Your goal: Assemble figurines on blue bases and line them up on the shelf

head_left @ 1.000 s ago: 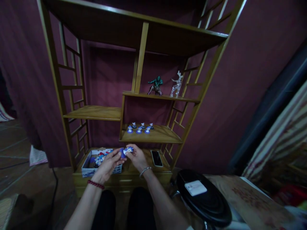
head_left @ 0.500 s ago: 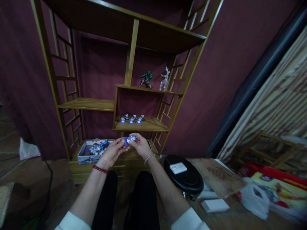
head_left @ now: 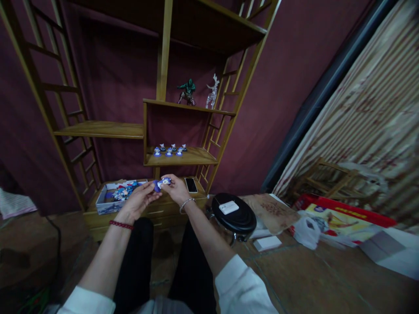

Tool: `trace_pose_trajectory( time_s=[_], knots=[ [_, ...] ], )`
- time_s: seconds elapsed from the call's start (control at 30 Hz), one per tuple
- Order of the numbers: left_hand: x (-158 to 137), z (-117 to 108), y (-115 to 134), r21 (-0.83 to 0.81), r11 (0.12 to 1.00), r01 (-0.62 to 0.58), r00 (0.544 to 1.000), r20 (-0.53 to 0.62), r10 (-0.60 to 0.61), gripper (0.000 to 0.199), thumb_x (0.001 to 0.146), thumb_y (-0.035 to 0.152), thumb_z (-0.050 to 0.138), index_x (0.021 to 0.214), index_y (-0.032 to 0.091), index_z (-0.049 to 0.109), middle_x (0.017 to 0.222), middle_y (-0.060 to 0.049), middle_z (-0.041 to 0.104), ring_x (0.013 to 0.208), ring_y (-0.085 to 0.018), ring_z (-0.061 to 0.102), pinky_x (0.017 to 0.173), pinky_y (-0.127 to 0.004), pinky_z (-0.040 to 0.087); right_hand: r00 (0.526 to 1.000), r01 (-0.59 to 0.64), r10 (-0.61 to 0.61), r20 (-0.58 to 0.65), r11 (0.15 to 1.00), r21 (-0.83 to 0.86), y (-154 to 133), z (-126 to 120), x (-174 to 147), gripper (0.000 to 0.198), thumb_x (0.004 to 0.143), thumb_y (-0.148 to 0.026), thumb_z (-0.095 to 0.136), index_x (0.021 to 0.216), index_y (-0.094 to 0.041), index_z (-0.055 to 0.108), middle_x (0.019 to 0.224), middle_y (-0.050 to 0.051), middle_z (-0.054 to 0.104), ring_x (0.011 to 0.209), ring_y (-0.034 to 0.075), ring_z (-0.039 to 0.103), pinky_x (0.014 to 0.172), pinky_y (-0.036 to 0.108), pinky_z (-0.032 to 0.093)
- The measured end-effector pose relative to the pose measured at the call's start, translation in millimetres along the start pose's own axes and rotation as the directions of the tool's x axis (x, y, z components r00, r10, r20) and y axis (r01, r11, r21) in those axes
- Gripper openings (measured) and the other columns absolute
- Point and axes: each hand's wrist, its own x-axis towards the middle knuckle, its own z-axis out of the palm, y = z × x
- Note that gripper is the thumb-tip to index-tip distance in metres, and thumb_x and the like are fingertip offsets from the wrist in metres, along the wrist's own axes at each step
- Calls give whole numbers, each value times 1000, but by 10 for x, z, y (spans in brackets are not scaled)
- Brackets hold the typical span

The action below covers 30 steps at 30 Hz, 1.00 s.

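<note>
Shelving of yellowish wood takes up most of our view, with a drawered cabinet at its foot. Past the cabinet's right end stands a black stool bearing a pale, flat object. By the left end of the cabinet top sits an open box, heaped with loose pieces, mostly blue and white, too jumbled for us to count. Our left hand, just beside the box, and our right hand meet over the cabinet's front edge. On the upper right shelf we see a green figure and, nearer the right end, a clear antlered figure. A phone lies near the cabinet top's right edge. Toward the left end of the lower right shelf, three purple-based figurines stand in a row, with three dark-based figurines behind them, near the back edge. Between our hands is a purple-and-white figurine, held sideways: the left pinches its purple base, the right its head end. We cannot tell whether its parts are joined. We judge the work partway: six figurines stand shelved, this one is unplaced, and the box's pieces remain.
</note>
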Motion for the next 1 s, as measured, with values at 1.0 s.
trace_pose_trajectory(
  time_s=[1.0],
  knots=[
    [-44, -169, 170, -1, 1000, 25, 993, -115, -25, 9, 74, 10, 52, 82, 12, 57, 71, -3, 62, 61, -12, 62, 55, -20, 49, 999, -18, 18, 48, 1000, 7, 25, 274, 158, 25, 64, -26, 58, 88, -19, 56, 68, -4, 55, 56, 8, 48, 52, 19, 41]
  ],
)
